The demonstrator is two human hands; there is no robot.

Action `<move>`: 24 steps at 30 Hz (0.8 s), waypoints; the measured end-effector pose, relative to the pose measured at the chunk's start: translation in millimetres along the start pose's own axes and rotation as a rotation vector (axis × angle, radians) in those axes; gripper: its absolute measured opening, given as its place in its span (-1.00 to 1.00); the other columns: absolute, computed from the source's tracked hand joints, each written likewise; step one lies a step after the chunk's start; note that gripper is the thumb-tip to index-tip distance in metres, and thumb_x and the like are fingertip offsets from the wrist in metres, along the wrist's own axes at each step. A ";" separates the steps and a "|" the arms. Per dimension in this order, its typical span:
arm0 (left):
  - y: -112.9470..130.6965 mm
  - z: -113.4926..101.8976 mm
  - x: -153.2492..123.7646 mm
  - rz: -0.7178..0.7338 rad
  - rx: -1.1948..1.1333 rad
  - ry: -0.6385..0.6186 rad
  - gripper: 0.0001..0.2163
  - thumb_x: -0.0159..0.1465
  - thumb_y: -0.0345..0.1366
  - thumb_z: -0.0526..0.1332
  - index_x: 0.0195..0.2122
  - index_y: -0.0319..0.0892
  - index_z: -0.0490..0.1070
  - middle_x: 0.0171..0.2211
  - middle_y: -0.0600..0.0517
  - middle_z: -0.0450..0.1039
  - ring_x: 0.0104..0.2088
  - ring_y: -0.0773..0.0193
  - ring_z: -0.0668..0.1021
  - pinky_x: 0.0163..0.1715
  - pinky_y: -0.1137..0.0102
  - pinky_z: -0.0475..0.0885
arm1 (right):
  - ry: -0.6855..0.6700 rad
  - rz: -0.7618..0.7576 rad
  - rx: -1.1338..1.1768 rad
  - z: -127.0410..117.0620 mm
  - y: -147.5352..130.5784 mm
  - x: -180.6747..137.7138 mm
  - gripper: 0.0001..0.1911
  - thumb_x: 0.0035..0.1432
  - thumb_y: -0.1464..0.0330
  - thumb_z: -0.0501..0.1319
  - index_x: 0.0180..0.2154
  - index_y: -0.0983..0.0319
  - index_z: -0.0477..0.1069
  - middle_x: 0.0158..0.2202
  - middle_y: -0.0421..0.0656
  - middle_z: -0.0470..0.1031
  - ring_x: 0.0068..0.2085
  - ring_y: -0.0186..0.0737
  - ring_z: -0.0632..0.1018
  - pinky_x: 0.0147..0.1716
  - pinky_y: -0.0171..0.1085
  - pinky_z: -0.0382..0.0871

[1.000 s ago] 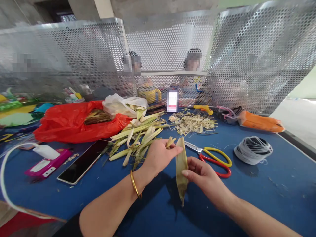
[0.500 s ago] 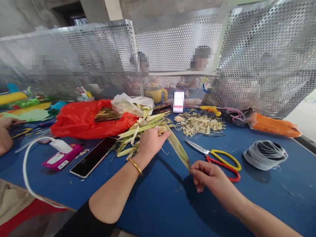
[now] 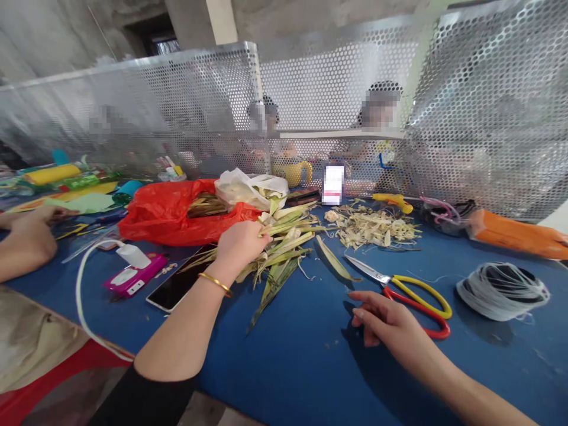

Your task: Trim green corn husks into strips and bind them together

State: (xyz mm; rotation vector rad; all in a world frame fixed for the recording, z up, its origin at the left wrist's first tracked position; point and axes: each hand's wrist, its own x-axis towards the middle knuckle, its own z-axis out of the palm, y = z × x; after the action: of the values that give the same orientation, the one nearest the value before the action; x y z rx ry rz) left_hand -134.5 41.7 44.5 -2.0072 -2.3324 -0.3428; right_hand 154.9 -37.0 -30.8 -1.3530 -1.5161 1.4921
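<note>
My left hand (image 3: 239,248), with a gold bangle at the wrist, reaches into the pile of pale green and yellow corn husks (image 3: 295,234). Its fingertips are pinched on husks at the pile's left side, partly hidden by the hand. One husk strip (image 3: 333,260) lies apart on the blue table, between the pile and the scissors. My right hand (image 3: 384,322) hovers over the table with loosely bent, parted fingers and holds nothing. Just beyond it lie scissors (image 3: 390,283) with one yellow and one red handle, blades pointing up and left.
A red plastic bag (image 3: 160,222) sits behind the dark phone (image 3: 171,290) and a magenta power strip (image 3: 137,275). Husk scraps (image 3: 377,228) are heaped farther back. A spool of clear line (image 3: 503,290) and an orange packet (image 3: 519,234) lie right. Another person's hand (image 3: 38,234) is at left.
My right hand has let go of the husk strip, which now lies on the table. My left hand has moved left into the pile, spreading the husks. The view has turned slightly left.
</note>
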 end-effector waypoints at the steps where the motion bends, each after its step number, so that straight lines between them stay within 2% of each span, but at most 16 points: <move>1: 0.4 8.5 3.0 0.024 -0.017 -0.054 -0.76 0.12 -0.14 0.14 -0.44 -0.14 0.52 -0.40 -0.13 0.54 -0.33 0.04 0.54 -0.44 0.38 0.28 | -0.011 -0.007 -0.017 -0.3 0.7 -0.1 -0.51 0.08 0.12 0.21 -0.02 0.27 0.34 -0.46 -0.26 0.44 -0.59 -0.39 0.44 -0.58 -0.34 0.33; 4: 1.3 26.2 9.2 0.046 -0.046 -0.103 -0.83 0.05 -0.20 0.18 -0.57 -0.14 0.49 -0.47 -0.09 0.53 -0.39 0.11 0.54 -0.47 0.41 0.26 | -0.023 -0.019 -0.043 -1.1 0.6 -0.7 -0.54 0.09 0.12 0.20 -0.04 0.26 0.36 -0.46 -0.26 0.43 -0.59 -0.39 0.43 -0.59 -0.34 0.32; 6: 0.8 29.5 11.4 0.052 -0.074 -0.096 -0.82 0.05 -0.23 0.16 -0.60 -0.15 0.48 -0.51 -0.08 0.52 -0.42 0.16 0.53 -0.49 0.44 0.25 | -0.026 -0.019 -0.047 -1.3 -0.4 -1.1 -0.54 0.08 0.11 0.21 -0.06 0.25 0.37 -0.47 -0.26 0.43 -0.58 -0.38 0.43 -0.59 -0.34 0.30; 11: -5.9 20.8 17.9 0.024 -0.208 0.014 -0.72 0.16 -0.17 0.07 -0.41 -0.18 0.53 -0.45 -0.06 0.54 -0.39 0.18 0.54 -0.42 0.44 0.29 | -0.043 -0.012 -0.065 -1.3 -1.7 -1.8 -0.55 0.09 0.11 0.19 -0.05 0.24 0.37 -0.45 -0.25 0.42 -0.57 -0.38 0.43 -0.57 -0.33 0.31; 13: -8.5 18.4 20.6 -0.028 -0.418 0.123 -0.73 0.14 -0.15 0.12 -0.36 -0.20 0.54 -0.42 -0.04 0.56 -0.37 0.19 0.54 -0.37 0.44 0.32 | -0.050 -0.012 -0.076 -1.4 -2.0 -1.9 -0.57 0.10 0.13 0.19 -0.06 0.24 0.37 -0.45 -0.26 0.42 -0.57 -0.38 0.43 -0.56 -0.33 0.32; 15: -8.9 17.3 21.8 -0.086 -0.744 0.237 -0.75 0.07 -0.15 0.21 -0.37 -0.22 0.53 -0.41 -0.02 0.55 -0.37 0.21 0.53 -0.36 0.44 0.35 | -0.052 -0.018 -0.083 -1.5 -2.4 -1.9 -0.58 0.09 0.15 0.19 -0.07 0.24 0.38 -0.46 -0.26 0.42 -0.57 -0.38 0.43 -0.56 -0.34 0.32; 17: -6.4 15.4 20.5 -0.129 -1.043 0.299 -0.76 0.02 -0.17 0.27 -0.38 -0.24 0.53 -0.45 0.01 0.52 -0.43 0.26 0.51 -0.39 0.44 0.36 | -0.044 -0.026 -0.087 -1.7 -2.3 -1.8 -0.59 0.08 0.15 0.20 -0.08 0.24 0.39 -0.47 -0.26 0.43 -0.57 -0.38 0.43 -0.57 -0.34 0.32; 19: -1.1 10.5 16.0 -0.158 -1.225 0.287 -0.75 0.00 -0.17 0.30 -0.37 -0.25 0.52 -0.59 0.09 0.41 -0.56 0.35 0.43 -0.50 0.46 0.32 | -0.038 -0.037 -0.091 -1.9 -1.7 -1.5 -0.60 0.07 0.16 0.21 -0.09 0.24 0.41 -0.47 -0.26 0.44 -0.58 -0.37 0.44 -0.58 -0.34 0.33; 22: 12.7 -2.0 2.7 -0.153 -1.305 0.195 -0.78 0.02 -0.19 0.30 -0.37 -0.24 0.52 -0.75 0.21 0.16 -0.69 0.44 0.24 -0.62 0.49 0.20 | -0.036 -0.048 -0.096 -1.7 -0.9 -1.0 -0.61 0.10 0.14 0.20 -0.11 0.24 0.41 -0.47 -0.25 0.44 -0.58 -0.37 0.45 -0.59 -0.35 0.33; 24: 27.0 -10.2 -10.8 -0.077 -1.286 0.193 -0.81 0.02 -0.22 0.31 -0.40 -0.22 0.54 -0.68 0.14 0.30 -0.61 0.39 0.35 -0.54 0.47 0.27 | -0.030 -0.050 -0.105 -0.8 -2.1 -1.6 -0.61 0.11 0.11 0.18 -0.13 0.24 0.43 -0.46 -0.24 0.44 -0.57 -0.35 0.46 -0.59 -0.35 0.33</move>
State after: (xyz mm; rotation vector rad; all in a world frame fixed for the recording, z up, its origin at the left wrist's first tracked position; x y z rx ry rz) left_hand -107.5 32.9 56.3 -1.9464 -2.1900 -2.3633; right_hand 155.5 -37.8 -28.3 -1.3471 -1.6559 1.4257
